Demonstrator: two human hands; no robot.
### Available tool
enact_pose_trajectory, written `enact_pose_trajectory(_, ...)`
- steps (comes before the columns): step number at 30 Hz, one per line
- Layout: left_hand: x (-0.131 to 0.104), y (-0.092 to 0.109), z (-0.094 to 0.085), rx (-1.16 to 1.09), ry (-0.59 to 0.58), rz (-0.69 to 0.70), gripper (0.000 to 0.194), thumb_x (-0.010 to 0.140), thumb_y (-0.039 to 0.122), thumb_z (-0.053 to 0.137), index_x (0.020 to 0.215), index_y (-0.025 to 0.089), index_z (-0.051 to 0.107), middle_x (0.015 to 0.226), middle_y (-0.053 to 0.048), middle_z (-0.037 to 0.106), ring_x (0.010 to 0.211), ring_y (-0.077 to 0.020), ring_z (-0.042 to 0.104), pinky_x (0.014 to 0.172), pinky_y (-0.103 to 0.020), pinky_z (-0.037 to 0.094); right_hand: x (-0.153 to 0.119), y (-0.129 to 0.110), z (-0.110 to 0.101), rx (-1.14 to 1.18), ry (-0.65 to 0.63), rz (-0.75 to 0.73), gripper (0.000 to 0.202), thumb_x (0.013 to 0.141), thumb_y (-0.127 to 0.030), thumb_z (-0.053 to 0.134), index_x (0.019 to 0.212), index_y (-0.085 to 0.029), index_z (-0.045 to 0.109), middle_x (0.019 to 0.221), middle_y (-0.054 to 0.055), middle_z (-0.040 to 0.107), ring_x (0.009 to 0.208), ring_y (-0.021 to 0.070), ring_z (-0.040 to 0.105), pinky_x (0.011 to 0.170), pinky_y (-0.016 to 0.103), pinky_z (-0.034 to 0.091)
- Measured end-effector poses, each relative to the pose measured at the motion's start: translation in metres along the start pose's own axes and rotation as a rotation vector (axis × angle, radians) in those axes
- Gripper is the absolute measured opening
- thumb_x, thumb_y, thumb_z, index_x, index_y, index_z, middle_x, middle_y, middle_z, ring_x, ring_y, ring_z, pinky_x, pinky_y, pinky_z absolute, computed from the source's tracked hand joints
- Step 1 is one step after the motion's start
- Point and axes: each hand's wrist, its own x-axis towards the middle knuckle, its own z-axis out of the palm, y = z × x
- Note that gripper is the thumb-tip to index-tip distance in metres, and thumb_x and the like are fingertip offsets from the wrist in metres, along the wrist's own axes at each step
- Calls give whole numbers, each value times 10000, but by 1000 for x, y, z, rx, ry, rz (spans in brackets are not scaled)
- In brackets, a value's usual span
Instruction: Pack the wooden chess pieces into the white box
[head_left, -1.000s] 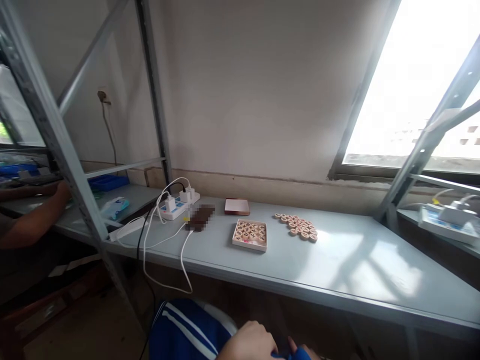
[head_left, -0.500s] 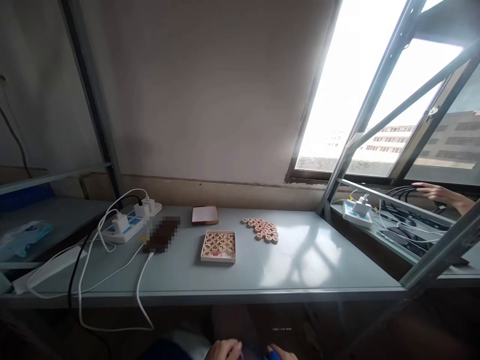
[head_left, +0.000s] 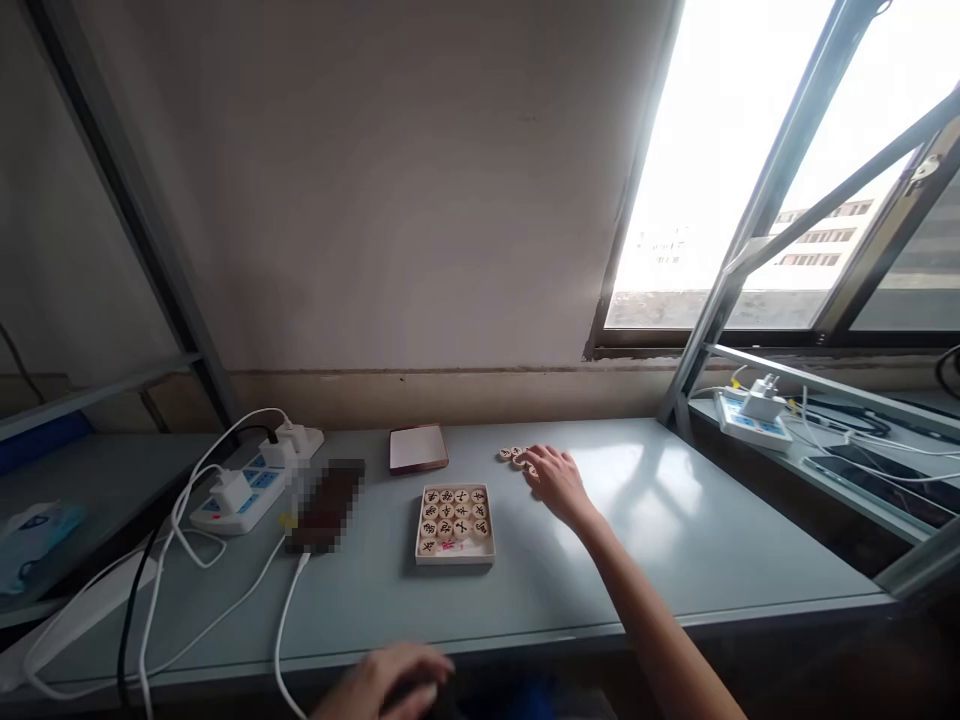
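Loose round wooden Chinese chess pieces (head_left: 505,454) lie on the grey desk, most of them covered by my right hand (head_left: 553,480). Its fingers are stretched forward and slightly apart over them; whether the fingertips touch any piece is hidden. Left of that hand, an open white box (head_left: 454,559) holds rows of pieces with dark characters, and part of its front row is bare, with a red print on the bottom. My left hand (head_left: 390,680) is low at the desk's front edge, its fingers bent and smeared by motion.
A box lid (head_left: 418,449) lies behind the box. To the left are a blurred-out dark object (head_left: 330,505), a white power strip (head_left: 251,495) with plugs, and white cables hanging over the front edge. Metal posts (head_left: 731,270) frame the desk; beyond the right one sits another power strip (head_left: 752,418).
My right hand has come up from below the desk edge and reached forward over the loose pieces. My left hand has risen and shifted left. Another person's hand at the right has left view.
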Motion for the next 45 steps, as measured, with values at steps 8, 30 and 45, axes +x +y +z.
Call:
enact_pose_trajectory(8, 155, -9, -97, 156, 374, 173, 324, 763, 393, 514, 992, 188, 618, 1066, -70, 559, 849, -186, 537, 782, -282, 426, 34, 36, 51, -278, 10, 25, 195, 849, -297, 485, 931, -218, 643, 1008, 90, 550, 967, 236, 452, 790, 344, 302)
enact_pose_trajectory(30, 217, -70, -88, 78, 595, 177, 204, 767, 310, 578, 725, 151, 699, 789, -68, 671, 736, -189, 602, 699, -271, 445, 39, -55, 53, 261, -330, -515, 230, 749, -431, 636, 912, -269, 629, 1087, 32, 556, 1065, 220, 450, 876, 353, 353)
enact_pose_trajectory(45, 227, -74, -79, 56, 578, 256, 176, 817, 229, 499, 803, 132, 644, 864, -79, 629, 814, -185, 577, 747, -293, 446, 31, -37, 51, 141, -244, -489, 191, 781, -412, 604, 923, -290, 640, 1165, 43, 531, 1075, 233, 457, 903, 389, 336)
